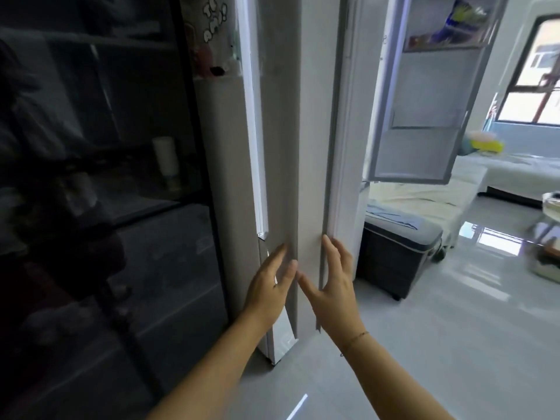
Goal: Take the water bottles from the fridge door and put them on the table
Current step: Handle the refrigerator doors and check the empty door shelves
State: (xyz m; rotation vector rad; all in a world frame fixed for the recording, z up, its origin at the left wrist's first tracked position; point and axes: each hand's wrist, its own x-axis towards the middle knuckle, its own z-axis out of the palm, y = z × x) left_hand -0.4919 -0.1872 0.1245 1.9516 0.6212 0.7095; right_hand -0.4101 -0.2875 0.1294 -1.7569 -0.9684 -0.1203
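Note:
Two tall beige fridge door panels stand in front of me, the left door (280,147) and the right door (341,147). My left hand (269,287) lies flat against the lower edge of the left one, fingers spread and holding nothing. My right hand (333,283) has its fingers on the lower edge of the right one and is also empty. Beyond them an upper fridge door (424,122) hangs open; its top shelf holds a blue and yellow bag (463,22). I see no water bottle and no table.
A dark glass-fronted cabinet (91,177) fills the left side. To the right are a grey wheeled stool (397,250), a pale-covered bed (424,198) and a window (536,71). Glossy tiled floor (424,344) stretches to the right.

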